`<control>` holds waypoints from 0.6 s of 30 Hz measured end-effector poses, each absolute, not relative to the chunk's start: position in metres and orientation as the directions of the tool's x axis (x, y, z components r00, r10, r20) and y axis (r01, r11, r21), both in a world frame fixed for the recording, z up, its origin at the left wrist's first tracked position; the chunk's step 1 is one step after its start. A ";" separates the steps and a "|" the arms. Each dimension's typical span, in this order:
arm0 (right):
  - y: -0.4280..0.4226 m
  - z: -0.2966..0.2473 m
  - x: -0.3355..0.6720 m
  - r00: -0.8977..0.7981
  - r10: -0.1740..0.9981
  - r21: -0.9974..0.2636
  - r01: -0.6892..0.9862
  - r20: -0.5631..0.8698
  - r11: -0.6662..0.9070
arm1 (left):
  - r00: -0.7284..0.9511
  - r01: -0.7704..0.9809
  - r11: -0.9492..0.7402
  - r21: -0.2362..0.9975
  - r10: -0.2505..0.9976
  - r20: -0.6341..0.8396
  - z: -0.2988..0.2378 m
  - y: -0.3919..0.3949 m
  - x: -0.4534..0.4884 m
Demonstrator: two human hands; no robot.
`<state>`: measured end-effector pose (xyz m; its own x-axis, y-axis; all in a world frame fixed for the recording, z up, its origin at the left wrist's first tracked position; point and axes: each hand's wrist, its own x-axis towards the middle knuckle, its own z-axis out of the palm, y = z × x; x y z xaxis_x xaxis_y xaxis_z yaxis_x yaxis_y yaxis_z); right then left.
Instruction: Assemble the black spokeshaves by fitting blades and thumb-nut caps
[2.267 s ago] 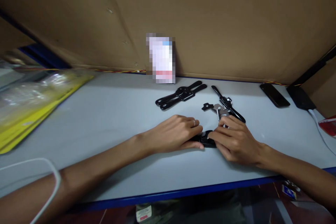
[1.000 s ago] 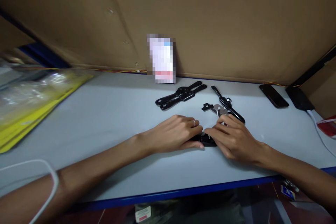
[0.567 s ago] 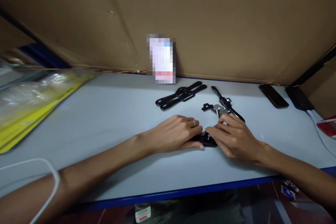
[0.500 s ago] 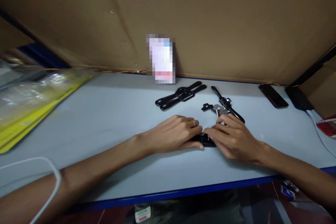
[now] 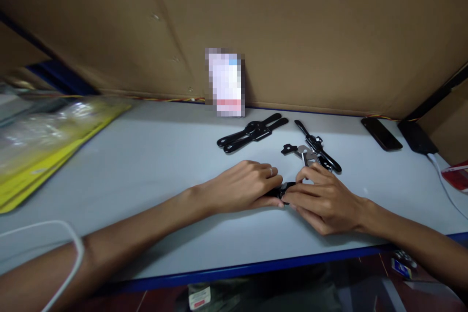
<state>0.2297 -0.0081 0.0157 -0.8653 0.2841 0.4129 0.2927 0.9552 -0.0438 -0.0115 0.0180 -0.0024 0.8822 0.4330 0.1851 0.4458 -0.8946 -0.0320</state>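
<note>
My left hand (image 5: 254, 183) is closed round one handle of a black spokeshave (image 5: 280, 191), keeping it low on the table. At the middle of that tool, the fingers of my right hand (image 5: 321, 195) are pinched together; whatever small part they grip is hidden beneath them. Just beyond the right fingers lie a black cap-like piece (image 5: 289, 148) and flat silver metal parts (image 5: 304, 156). Another spokeshave (image 5: 317, 145), with metal fittings on it, rests behind my right hand. Two more black spokeshave bodies (image 5: 256, 131) lie side by side farther back.
A pixelated upright panel (image 5: 226, 85) leans on the cardboard wall (image 5: 310, 34). Right of the tools are a dark phone (image 5: 382, 133) and a black box with a white cable (image 5: 417, 137). Clear plastic bags (image 5: 40, 129) lie over a yellow sheet (image 5: 22, 185) at left.
My right hand has shifted slightly down and closer to my left hand. Its fingers now cover the small silver part seen earlier on the spokeshave. My left hand has stayed in place.
</note>
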 end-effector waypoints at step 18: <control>-0.010 0.012 0.225 -0.786 0.443 0.016 0.497 0.431 0.867 | 0.878 0.452 -0.891 -0.029 0.439 0.190 -0.003 0.018 -0.012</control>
